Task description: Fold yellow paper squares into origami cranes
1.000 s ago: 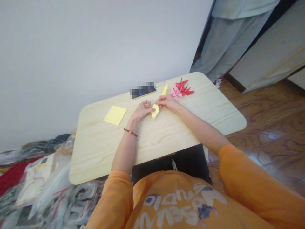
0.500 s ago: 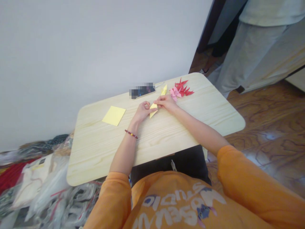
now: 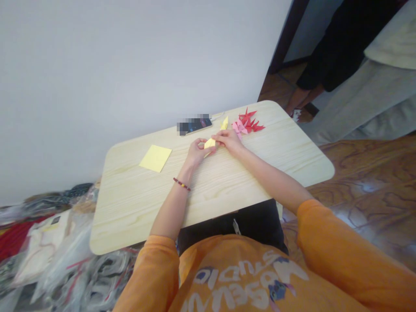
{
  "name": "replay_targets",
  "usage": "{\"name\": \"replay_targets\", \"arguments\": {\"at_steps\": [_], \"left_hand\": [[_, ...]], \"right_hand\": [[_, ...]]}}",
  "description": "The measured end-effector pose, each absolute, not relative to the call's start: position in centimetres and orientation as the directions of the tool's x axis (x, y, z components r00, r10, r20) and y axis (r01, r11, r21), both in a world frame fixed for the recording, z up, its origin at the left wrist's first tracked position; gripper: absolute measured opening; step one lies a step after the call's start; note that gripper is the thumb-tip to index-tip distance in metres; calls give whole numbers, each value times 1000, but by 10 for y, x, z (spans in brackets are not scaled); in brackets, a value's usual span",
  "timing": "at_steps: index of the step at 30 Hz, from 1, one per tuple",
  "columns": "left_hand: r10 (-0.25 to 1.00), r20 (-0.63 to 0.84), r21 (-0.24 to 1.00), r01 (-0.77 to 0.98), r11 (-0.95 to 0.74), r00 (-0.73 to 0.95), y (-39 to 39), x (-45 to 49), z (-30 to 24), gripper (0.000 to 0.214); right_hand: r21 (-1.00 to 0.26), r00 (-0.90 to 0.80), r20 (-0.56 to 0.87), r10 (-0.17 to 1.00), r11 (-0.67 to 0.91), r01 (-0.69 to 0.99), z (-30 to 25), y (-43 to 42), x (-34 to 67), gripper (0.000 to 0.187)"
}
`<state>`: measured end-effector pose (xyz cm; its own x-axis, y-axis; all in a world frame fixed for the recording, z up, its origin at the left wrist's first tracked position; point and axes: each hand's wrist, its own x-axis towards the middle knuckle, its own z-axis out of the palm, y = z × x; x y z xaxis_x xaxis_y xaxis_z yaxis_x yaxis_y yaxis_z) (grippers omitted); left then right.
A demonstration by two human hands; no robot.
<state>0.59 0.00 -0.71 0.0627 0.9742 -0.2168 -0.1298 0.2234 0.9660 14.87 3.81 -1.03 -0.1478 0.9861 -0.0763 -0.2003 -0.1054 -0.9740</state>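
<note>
The left hand [image 3: 195, 152] and right hand [image 3: 229, 141] are close together near the middle of the light wood table [image 3: 136, 203], nearly closed, with the fingertips of both pinching a small folded yellow paper [image 3: 209, 143] between them. The paper is held just above the table; exact finger placement is partly hidden. A beaded bracelet [image 3: 181, 184] sits on the left wrist. A square yellow paper sheet [image 3: 155, 158] lies flat left of the hands. Beyond the hands are a phone [image 3: 195, 125], blurred out, and a narrow yellow paper piece [image 3: 224, 123]. Just right of that piece are a pink paper crane [image 3: 238, 128] touching a pile of red paper cranes [image 3: 248, 121]. Past the far table corner stand another person's legs [image 3: 303, 89], with grey cloth [image 3: 367, 102] beside them. Plastic bags [image 3: 69, 268] lie heaped by the near left corner.
</note>
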Motion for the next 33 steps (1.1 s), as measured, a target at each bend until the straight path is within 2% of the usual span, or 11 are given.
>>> {"name": "replay_targets", "arguments": {"at_steps": [5,14,19,24,33], "left_hand": [[979,-202,959,-199,201,15,1,9,-7,58],[947,-184,940,-330,90,-265,2,11,-5,48],[916,-125,924,-381,-33,-382,7,5,-11,49],[911,-80,896,-429,-112,-404,10,-3,-11,48],[928,-108,865,-494,-90,-357,10,-8,-6,41]], "right_hand": [[-965,-83,-104,991,-121,-232,-7,37,146,32],[-926,-30,-158,987,-159,-342,-12,41,147,14],[-923,-53,-195,979,-202,-328,-11,40,146,15],[-941,-112,-179,978,-203,-270,-9,36,145,20],[-935,-156,-190,969,-227,-271,-14,35,141,21]]}}
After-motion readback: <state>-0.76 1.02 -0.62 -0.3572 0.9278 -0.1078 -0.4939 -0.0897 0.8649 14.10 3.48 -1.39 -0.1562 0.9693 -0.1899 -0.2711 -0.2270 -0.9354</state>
